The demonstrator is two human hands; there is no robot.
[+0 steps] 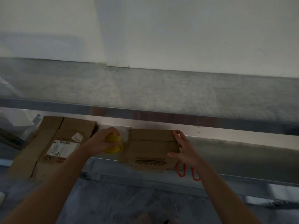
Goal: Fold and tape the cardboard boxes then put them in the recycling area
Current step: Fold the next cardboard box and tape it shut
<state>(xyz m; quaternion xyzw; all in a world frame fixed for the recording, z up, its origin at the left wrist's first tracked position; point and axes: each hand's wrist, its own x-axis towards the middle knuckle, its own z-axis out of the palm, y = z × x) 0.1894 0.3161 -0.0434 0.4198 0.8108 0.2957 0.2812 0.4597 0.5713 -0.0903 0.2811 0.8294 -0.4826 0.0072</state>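
Small folded box (pixel 152 147): laid flat on metal ledge (pixel 234 147), mid-view.
Yellow tape roll (pixel 114 150): just beside box at 9 o'clock, gripped by curled fingers of left hand (pixel 102 142).
Right hand (pixel 184 150): fingers extended, pressed on box's 3 o'clock edge, nothing gripped.
Orange scissors (pixel 177 169): at 5 o'clock.
Labelled flattened cardboard (pixel 48 135): farther out at 9 o'clock.

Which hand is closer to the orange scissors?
Right. The right hand rests on the small box just beyond the scissors; the left hand grips yellow tape across the box.

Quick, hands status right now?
Left hand: holding the yellow tape roll.
Right hand: open, fingers straight, resting on the small cardboard box at its right edge.
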